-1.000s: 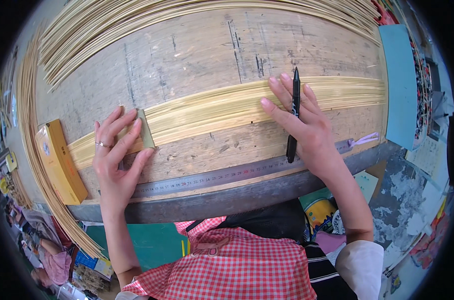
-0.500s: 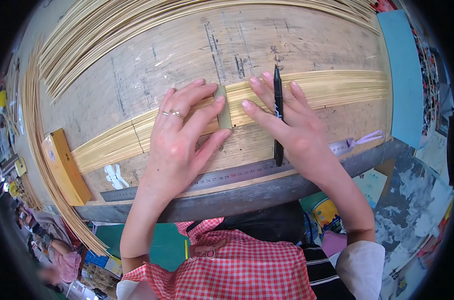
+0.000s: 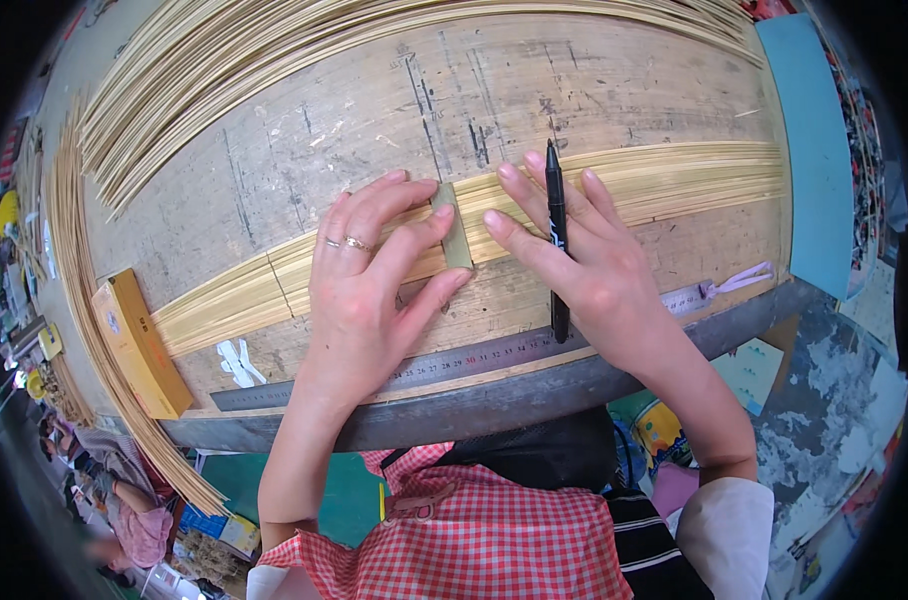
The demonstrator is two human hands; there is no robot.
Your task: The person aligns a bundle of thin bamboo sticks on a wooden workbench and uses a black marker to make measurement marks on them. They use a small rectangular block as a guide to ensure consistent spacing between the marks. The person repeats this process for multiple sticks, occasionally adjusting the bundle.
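My left hand pinches a short, flat, grey-green strip between thumb and fingers. This piece lies crosswise over a flat row of thin bamboo strips. To the right, my right hand rests its spread fingertips on the same row. A black marker pen is tucked between its fingers, tip pointing away from me. One dark line crosses the bamboo row left of my left hand. The row's part beneath my hands is hidden.
A metal ruler lies along the near table edge, with a purple ribbon at its right end. A yellow box stands at the left, near a white cut-out piece. More bamboo strips lie at the back. A blue panel borders the right side.
The whole view has shifted slightly. Both hands stay nearly in place, still with the grey-green strip and the marker pen. A small dark mark beside the strip's near end no longer shows.
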